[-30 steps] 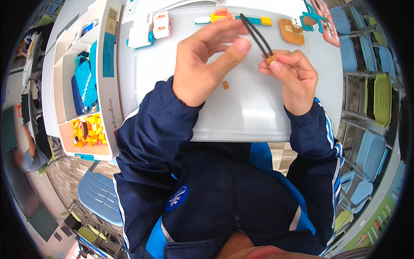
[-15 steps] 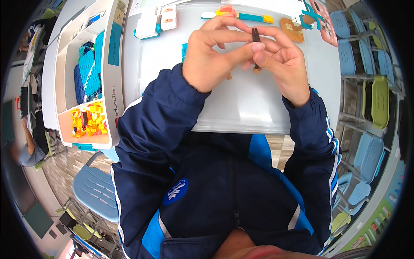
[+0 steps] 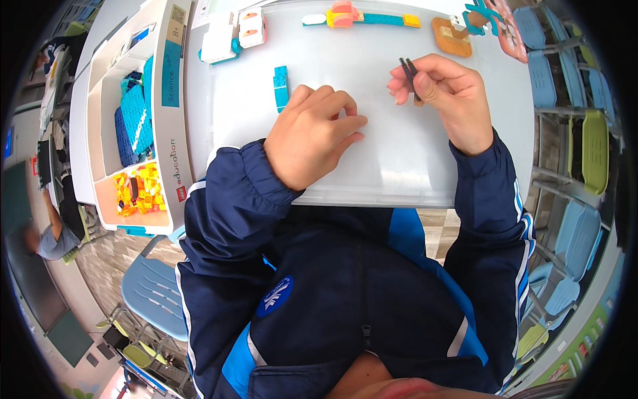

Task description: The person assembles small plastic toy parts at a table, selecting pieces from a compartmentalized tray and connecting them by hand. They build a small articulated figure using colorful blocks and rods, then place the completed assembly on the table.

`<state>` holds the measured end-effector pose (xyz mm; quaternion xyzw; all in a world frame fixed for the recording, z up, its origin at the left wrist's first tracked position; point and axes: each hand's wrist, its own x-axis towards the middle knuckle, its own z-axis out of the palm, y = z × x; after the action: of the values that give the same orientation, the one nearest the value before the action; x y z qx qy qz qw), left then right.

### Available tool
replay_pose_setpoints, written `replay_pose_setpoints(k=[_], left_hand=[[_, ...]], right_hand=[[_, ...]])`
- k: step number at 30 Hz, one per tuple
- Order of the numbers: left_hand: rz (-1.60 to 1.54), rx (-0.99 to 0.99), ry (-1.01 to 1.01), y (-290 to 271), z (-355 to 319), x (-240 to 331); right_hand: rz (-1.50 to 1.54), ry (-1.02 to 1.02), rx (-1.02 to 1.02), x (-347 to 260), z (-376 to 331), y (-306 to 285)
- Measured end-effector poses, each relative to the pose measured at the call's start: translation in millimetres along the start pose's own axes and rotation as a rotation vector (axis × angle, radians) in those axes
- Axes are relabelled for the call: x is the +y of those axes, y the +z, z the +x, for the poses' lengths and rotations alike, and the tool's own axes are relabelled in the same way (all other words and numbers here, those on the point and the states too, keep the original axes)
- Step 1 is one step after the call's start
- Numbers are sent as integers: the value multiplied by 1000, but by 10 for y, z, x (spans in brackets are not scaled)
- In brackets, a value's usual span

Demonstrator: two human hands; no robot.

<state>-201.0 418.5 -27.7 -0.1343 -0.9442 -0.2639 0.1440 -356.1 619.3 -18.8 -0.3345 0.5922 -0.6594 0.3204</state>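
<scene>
While right fingers (image 3: 428, 88) pinch black rods (image 3: 409, 70), left fingers (image 3: 340, 104) curl, grip unclear; a white bin (image 3: 167, 126) holds yellow bricks (image 3: 143, 189).

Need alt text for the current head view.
A person's right hand holds a black two-pronged piece over a pale table, the left hand curled nearby. Beyond it lies a teal brick piece; a white box of bricks stands at left.

Room on table (image 3: 405, 149) between left hand (image 3: 309, 136) and right hand (image 3: 448, 93). Blue block (image 3: 280, 88) in way, far of left hand. Box (image 3: 175, 126) blocks left.
</scene>
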Motion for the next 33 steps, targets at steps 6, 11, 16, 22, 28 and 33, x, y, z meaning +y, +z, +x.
replay_pose_setpoints(k=[6,11,16,22,28,33], left_hand=[[-651,209,-177,-59,14,-7],[-814,314,-112,-49,-4,-27],[-737,282,-90,-85,-13,9],[-679,251,-90,-110,-36,17],[-688,211,-78,-115,-35,39],[-678,214,-69,-109,-42,16]], right_hand=[[112,33,-115,-107,-59,65],[127,162,-174,-251,-153,248],[150,167,-124,-216,-165,283],[71,163,-113,-186,-160,319],[17,121,-101,-144,-183,313],[-10,115,-104,-158,-180,309]])
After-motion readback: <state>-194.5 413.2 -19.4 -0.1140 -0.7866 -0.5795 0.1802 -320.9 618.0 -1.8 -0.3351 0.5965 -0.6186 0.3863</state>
